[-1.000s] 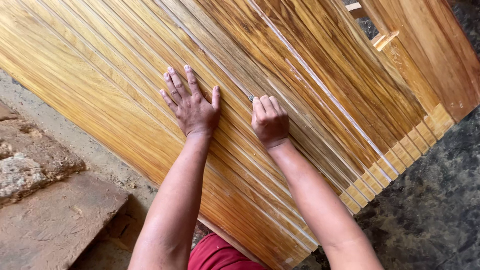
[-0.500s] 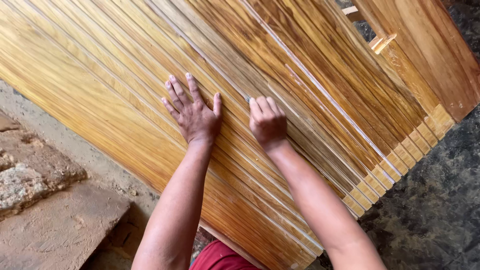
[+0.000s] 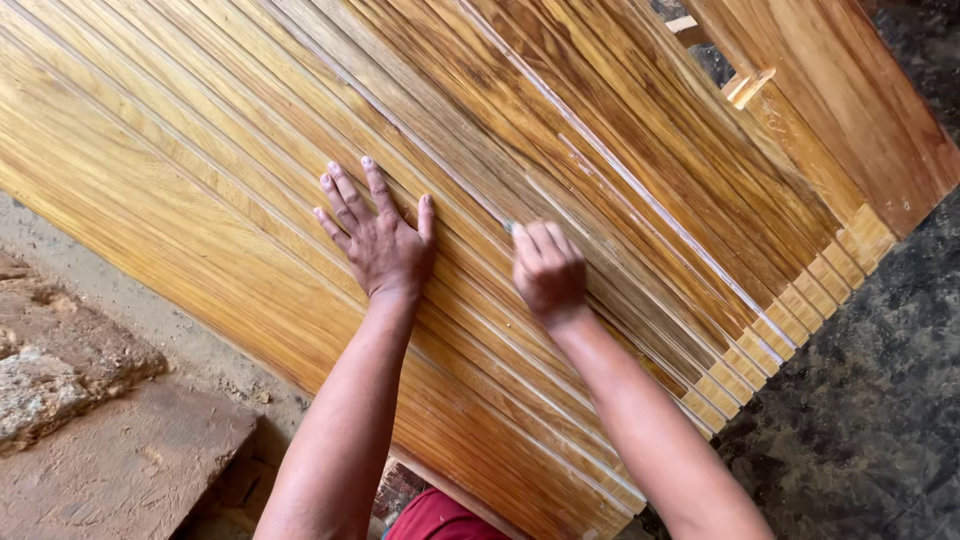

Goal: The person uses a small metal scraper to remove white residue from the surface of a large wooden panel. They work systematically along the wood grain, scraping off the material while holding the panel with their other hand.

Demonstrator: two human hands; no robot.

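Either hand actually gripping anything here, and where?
Left hand lies flat, fingers spread, on the slatted wooden panel; nothing gripped. Right hand is curled on a groove; whether it pinches something cannot be told.

We see a wide grooved wooden panel (image 3: pixel 300 150) of golden-brown boards lying slanted across the view, its stepped board ends at the lower right. It rests over the floor (image 3: pixel 860 420), which is dark and rough on the right and pale and dusty on the left. On the floor at the left lie a rough stone (image 3: pixel 60 380) and, just beside it, a flat reddish slab (image 3: pixel 120 470). Our hands, the left hand (image 3: pixel 385 250) and right hand (image 3: pixel 548 270), lie on the panel.
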